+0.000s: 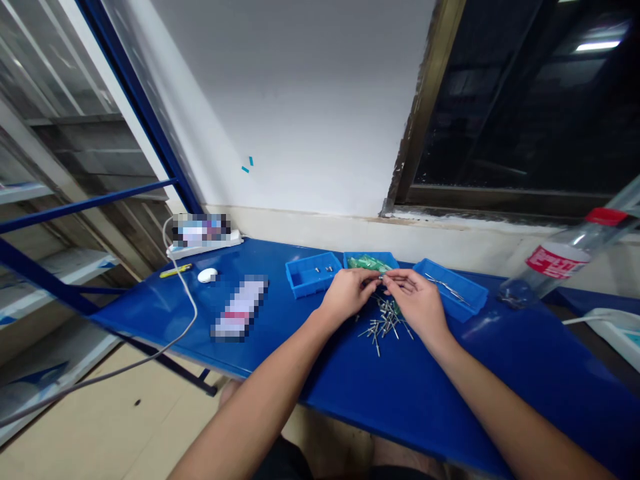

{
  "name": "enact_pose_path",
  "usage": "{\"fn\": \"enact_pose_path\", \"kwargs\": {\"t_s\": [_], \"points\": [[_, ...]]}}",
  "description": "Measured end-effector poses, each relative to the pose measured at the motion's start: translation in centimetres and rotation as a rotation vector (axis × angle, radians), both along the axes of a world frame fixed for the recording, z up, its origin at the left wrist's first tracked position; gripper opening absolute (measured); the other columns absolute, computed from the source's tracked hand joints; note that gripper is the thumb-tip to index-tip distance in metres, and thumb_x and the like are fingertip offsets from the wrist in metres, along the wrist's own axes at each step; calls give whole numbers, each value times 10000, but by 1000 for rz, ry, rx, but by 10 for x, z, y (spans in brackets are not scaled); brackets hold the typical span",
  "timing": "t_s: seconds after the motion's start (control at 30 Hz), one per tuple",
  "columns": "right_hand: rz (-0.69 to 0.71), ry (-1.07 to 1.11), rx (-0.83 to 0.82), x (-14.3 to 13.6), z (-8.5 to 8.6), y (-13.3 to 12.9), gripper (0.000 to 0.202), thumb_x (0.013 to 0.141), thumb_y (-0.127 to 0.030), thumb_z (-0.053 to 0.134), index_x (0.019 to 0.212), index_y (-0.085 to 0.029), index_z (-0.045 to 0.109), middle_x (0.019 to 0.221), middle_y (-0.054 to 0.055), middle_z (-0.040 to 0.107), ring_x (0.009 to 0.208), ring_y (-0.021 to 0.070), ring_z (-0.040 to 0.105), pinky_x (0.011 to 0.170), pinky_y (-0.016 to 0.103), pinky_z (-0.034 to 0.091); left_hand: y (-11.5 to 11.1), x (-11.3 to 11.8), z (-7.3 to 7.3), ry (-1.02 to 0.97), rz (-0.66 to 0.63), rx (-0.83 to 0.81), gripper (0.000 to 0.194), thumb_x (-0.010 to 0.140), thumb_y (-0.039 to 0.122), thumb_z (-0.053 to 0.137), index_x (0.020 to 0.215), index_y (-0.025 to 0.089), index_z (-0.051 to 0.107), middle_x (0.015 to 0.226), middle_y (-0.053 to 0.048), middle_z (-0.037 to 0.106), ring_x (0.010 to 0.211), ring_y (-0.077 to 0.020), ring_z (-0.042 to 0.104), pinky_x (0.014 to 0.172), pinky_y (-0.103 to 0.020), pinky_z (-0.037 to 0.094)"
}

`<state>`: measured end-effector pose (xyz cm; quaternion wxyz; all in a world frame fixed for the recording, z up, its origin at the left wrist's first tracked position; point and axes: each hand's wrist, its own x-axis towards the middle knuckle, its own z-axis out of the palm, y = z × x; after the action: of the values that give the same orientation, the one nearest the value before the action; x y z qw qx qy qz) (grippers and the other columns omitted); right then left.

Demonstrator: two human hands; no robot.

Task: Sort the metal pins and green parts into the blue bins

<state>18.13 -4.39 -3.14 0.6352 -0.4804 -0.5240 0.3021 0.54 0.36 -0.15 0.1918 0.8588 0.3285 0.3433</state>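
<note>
Most of the small metal piece (381, 277) is hidden: it sits right of the frame's centre, pinched between the fingertips of the left hand (346, 291) and the right hand (419, 297), both nearly closed—only a grey sliver shows. The hands block the near part of the middle tray (389, 256), where a green bag (367, 262) shows, and the right fingers overlap the top of a pile of metal pins (384, 327) on the blue bench (375, 393). The left tray (311, 291) contains a few small bits; the right tray (469, 291), thin rods. A bottle (557, 260) leans at the right. At the left, a flat object (240, 310) is pixelated—I can't identify it—near a trailing cable (193, 310).
</note>
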Motion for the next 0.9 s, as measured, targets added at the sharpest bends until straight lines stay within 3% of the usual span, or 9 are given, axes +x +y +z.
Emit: {"fn": "enact_pose_path", "kwargs": {"t_s": [0.23,0.37,0.47,0.63,0.8,0.9], "points": [[-55,-194,35,5,-8,4,277,865,-397,770,1043,-189,728,990,100,771,886,236,749,832,407,646,2,1,-2,-50,-27,-15,252,992,192,596,1182,187,762,1135,-76,799,968,-201,752,904,-332,581],[-99,-337,72,4,-5,2,256,883,-337,713,1099,-201,726,978,86,745,855,219,722,757,366,634,0,2,0,-115,-44,-119,345,972,187,612,1308,187,685,1085,-54,812,920,-188,765,858,-305,593],[-96,-401,88,2,0,-1,234,896,-293,664,1096,-204,743,982,82,718,816,202,702,705,333,618,-4,2,4,-133,-33,-164,354,982,273,625,1319,175,675,1055,-53,819,859,-189,766,835,-297,593],[-67,-383,84,2,-1,-2,166,909,-321,666,996,-205,747,964,80,724,759,193,699,648,313,611,-7,0,6,-93,-21,-187,339,1009,452,597,1079,174,780,1008,-66,825,873,-219,781,793,-282,582],[-26,-357,87,4,-4,0,209,934,-353,655,1058,-212,746,1061,94,760,877,227,744,809,389,646,0,2,-2,-189,-31,-290,225,956,287,679,1132,176,765,1061,-75,824,952,-221,796,862,-299,611],[-31,-293,54,3,-4,-1,221,945,-389,671,1057,-210,738,1029,94,777,879,239,760,845,417,643,2,2,-5,-195,-11,-285,156,901,181,717,1045,178,777,1022,-59,827,917,-207,797,855,-296,616]]}}
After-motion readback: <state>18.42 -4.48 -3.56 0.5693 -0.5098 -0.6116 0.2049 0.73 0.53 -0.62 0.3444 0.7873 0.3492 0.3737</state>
